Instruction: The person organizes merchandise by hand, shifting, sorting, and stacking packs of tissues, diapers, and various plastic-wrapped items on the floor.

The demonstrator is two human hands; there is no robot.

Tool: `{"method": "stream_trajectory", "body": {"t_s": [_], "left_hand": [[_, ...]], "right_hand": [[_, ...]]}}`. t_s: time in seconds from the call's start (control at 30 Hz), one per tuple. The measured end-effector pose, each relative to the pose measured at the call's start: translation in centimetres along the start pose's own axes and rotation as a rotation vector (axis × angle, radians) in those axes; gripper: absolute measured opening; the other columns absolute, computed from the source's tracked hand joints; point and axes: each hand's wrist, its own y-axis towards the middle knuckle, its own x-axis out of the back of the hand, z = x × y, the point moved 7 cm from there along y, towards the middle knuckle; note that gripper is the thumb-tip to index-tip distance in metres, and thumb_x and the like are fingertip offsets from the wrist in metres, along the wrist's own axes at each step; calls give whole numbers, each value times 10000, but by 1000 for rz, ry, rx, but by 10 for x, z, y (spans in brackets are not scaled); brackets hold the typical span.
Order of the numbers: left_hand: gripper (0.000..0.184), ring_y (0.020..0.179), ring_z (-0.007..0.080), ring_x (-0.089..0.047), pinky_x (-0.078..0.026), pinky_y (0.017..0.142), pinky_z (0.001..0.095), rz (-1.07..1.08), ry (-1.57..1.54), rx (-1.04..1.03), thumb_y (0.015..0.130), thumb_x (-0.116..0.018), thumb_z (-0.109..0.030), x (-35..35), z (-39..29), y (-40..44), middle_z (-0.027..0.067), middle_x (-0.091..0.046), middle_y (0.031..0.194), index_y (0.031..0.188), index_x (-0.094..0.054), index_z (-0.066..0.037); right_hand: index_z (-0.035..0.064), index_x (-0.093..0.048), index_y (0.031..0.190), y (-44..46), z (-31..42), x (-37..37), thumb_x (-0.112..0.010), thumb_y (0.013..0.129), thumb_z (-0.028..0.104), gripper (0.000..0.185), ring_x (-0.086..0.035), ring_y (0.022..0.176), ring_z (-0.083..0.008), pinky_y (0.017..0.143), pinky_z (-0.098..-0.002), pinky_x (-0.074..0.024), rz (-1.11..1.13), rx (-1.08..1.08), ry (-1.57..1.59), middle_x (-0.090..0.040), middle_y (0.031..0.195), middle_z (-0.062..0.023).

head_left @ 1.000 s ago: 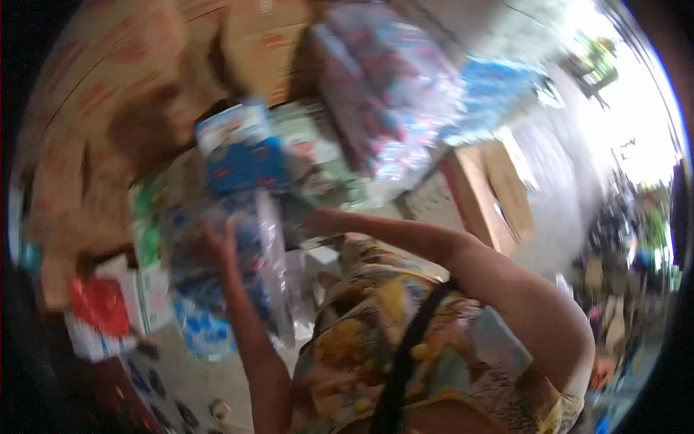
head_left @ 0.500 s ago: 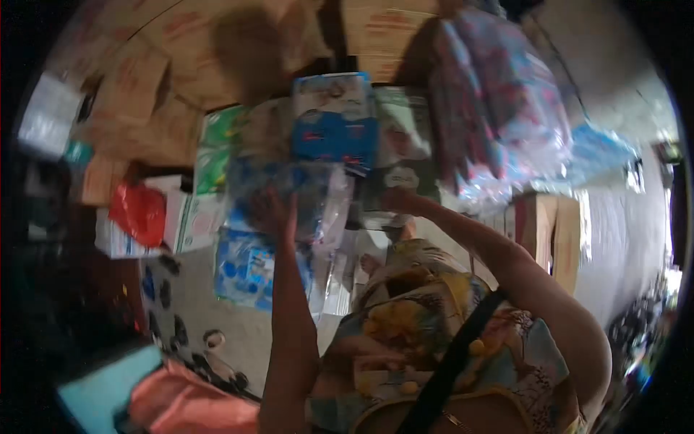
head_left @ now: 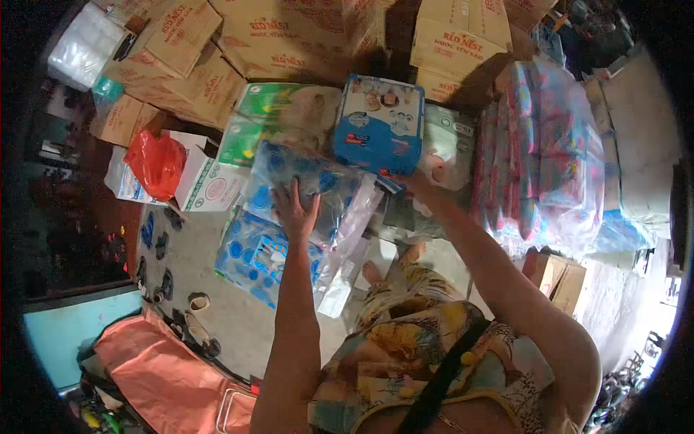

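My left hand (head_left: pixel 296 210) lies with fingers spread on a clear plastic pack with blue dots (head_left: pixel 271 173). Below that pack is another blue-dotted pack (head_left: pixel 242 249) with a printed label. My right hand (head_left: pixel 413 182) is at the lower right edge of a blue and white diaper pack (head_left: pixel 379 123); its fingers are mostly hidden there. The diaper pack rests on top of other plastic-wrapped packs, between a green pack (head_left: pixel 238 137) on the left and a grey-green pack (head_left: pixel 444 145) on the right.
Brown cartons (head_left: pixel 289 43) are stacked along the back. A tall plastic-wrapped pink and blue bundle (head_left: pixel 538 159) stands at right. At left, a red plastic bag (head_left: pixel 155 165) sits on a white box (head_left: pixel 210 181). Shoes (head_left: pixel 199 302) and an orange-pink covered item (head_left: pixel 159 362) are at lower left.
The view has turned, so the goods appear further right and sharper. My right hand has moved from the grey-green pack to the diaper pack's lower edge. My left hand stays on the dotted pack.
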Motion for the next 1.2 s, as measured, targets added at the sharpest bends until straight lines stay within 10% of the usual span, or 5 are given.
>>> {"method": "stream_trajectory", "body": {"t_s": [0.2, 0.47, 0.97, 1.03, 1.2], "left_hand": [[625, 1131, 386, -223, -244, 814, 512, 26, 5, 13, 651, -555, -439, 1, 4, 2, 202, -286, 1214, 1173, -349, -163], [632, 1127, 374, -237, -242, 814, 484, -18, -40, 32, 647, -561, -440, 2, 15, -1, 201, -290, 1211, 1172, -354, -156], [618, 1137, 372, -231, -240, 827, 491, -61, -88, 66, 628, -583, -432, 7, 22, -4, 198, -303, 1202, 1150, -382, -168], [626, 1135, 370, -233, -244, 827, 488, -73, -108, 51, 628, -585, -430, 12, 21, -3, 197, -302, 1203, 1157, -371, -171], [625, 1128, 372, -241, -242, 823, 493, -69, -127, 56, 628, -584, -422, 14, 23, -6, 198, -301, 1201, 1157, -369, -168]], "right_hand": [[109, -425, 1041, 51, -20, 22, -649, 621, 346, 532, -493, 792, -258, 573, -389, -388, -471, 37, -262, -497, 972, -90], [60, -445, 1023, -5, 76, -6, -600, 681, 238, 415, -514, 797, -280, 622, -357, -422, -519, 869, -1415, -526, 893, -127], [53, -492, 921, -118, 145, -6, -581, 706, 131, 245, -540, 662, -239, 582, -350, -438, -528, 1273, -1116, -540, 761, -105], [50, -480, 930, -84, 115, 23, -513, 744, 97, 195, -542, 648, -229, 498, -324, -447, -196, 454, 247, -524, 751, -82], [-4, -453, 933, -110, 136, 4, -458, 769, 112, 202, -544, 625, -203, 369, -247, -421, -371, 529, 181, -529, 766, -105]]}}
